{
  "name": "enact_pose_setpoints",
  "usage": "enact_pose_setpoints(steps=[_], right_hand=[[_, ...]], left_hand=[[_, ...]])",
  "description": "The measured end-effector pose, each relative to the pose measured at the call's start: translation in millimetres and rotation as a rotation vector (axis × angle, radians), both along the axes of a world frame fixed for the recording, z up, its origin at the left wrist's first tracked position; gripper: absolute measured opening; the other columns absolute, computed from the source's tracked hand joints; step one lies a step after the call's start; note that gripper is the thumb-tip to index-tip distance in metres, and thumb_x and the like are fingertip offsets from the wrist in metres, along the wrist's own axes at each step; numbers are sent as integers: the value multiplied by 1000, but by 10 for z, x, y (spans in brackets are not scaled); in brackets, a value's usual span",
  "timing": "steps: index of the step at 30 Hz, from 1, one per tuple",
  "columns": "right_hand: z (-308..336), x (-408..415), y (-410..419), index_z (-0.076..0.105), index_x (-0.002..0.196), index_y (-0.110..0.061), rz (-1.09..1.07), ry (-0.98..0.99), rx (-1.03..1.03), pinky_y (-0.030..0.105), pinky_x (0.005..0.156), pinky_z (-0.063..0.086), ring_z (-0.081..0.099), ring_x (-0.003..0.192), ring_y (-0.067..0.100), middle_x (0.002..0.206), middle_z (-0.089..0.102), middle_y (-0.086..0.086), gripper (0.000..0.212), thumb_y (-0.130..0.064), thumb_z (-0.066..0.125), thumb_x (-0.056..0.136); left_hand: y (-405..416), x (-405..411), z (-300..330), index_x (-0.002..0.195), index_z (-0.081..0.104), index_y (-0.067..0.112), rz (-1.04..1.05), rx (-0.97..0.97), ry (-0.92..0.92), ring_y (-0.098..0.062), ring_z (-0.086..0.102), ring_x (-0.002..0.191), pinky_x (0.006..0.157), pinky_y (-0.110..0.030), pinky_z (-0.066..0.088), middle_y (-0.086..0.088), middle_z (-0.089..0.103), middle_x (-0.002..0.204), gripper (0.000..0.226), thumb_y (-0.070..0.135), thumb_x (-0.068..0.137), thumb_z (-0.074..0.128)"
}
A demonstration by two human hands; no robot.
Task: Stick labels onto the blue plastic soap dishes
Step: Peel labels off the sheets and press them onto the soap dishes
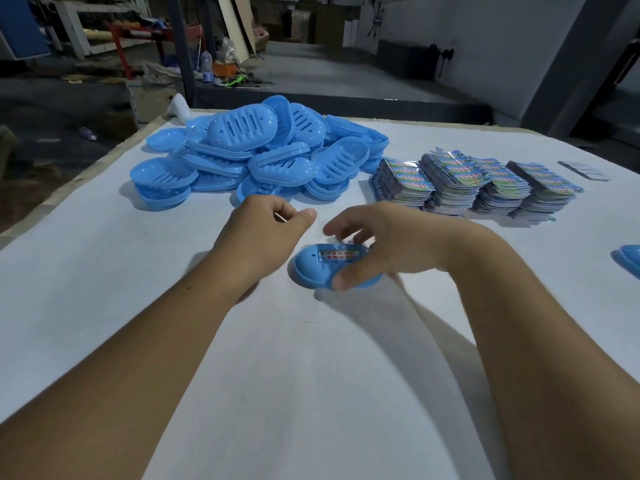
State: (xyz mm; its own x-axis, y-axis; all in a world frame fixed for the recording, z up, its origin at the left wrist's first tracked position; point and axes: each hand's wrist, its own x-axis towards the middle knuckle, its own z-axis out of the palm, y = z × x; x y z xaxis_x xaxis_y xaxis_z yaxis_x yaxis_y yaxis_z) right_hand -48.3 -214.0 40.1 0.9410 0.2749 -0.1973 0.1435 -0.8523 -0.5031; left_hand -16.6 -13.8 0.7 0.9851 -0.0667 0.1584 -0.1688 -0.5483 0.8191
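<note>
A blue soap dish (pixel 311 268) lies upside down on the white table in front of me, with a label (pixel 341 254) stuck on its underside. My right hand (pixel 388 244) grips this dish, thumb at its near edge and fingers over its far side. My left hand (pixel 266 230) hovers just left of the dish with its fingers curled; a thin pale sliver shows between fingers and thumb, and I cannot tell what it is. A heap of blue soap dishes (pixel 259 154) lies behind the hands. Stacks of colourful labels (pixel 474 185) stand to the right of the heap.
The white table (pixel 104 289) ends at a wooden edge on the left. Another blue dish (pixel 628 259) shows partly at the right edge. A small grey strip (pixel 585 169) lies at the far right. Beyond the table is a cluttered workshop floor.
</note>
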Motion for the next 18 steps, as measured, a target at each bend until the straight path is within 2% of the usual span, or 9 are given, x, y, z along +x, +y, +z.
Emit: enact_pose_setpoints(steps=[3,6,8,10,12,15,17,18], right_hand=[[-25,-62,97,53,137,-43,7,-58,-82,27,84,52,62,106,6,122,59,-21,85,-56,91,62],[-60,-196,-69,52,134,-39,-117,-153,-91,28,78,48,63,99,8,114,63,-19,79,-68,82,67],[-83,-327,-335,53,134,-34,-241,-212,-85,29,78,46,63,95,9,109,65,-14,76,-74,74,72],[-110,-473,-672,55,131,-31,-388,-285,-98,30,77,44,63,93,14,109,67,-8,69,-73,69,78],[-146,-623,-1038,57,129,-29,-542,-340,-155,31,77,43,63,99,19,115,68,-2,64,-71,67,82],[-208,-866,-1550,55,130,-29,-769,-382,-275,34,76,41,61,106,24,120,66,-1,62,-70,64,84],[-244,-1017,-1823,55,128,-28,-895,-419,-332,34,72,38,56,96,21,115,67,0,61,-70,62,85],[-264,-1080,-1929,55,127,-27,-940,-429,-362,34,71,37,53,94,21,114,68,1,61,-71,61,85]], left_hand=[[10,-39,38,78,66,21,40,97,-117,-17,61,68,69,-34,48,7,64,67,32,50,92,68],[44,-45,53,75,62,25,72,267,-210,-19,61,74,69,-35,43,10,65,71,34,54,92,65],[89,-1,22,75,62,30,75,361,-232,-15,59,70,67,-35,42,15,63,70,35,63,87,62],[134,60,-59,79,64,38,46,380,-234,-10,58,67,65,-36,47,20,62,67,37,75,76,56],[166,136,-182,87,63,51,28,373,-247,-14,62,62,66,-42,57,20,62,61,36,81,70,54],[263,354,-458,86,68,41,-17,225,-220,-30,64,56,65,-55,61,12,61,56,39,76,73,61],[280,529,-662,84,67,29,-18,187,-175,-35,60,54,61,-50,59,3,58,55,40,68,77,65],[259,595,-716,79,64,22,-6,185,-163,-35,57,54,58,-42,55,-2,58,57,38,60,81,68]])
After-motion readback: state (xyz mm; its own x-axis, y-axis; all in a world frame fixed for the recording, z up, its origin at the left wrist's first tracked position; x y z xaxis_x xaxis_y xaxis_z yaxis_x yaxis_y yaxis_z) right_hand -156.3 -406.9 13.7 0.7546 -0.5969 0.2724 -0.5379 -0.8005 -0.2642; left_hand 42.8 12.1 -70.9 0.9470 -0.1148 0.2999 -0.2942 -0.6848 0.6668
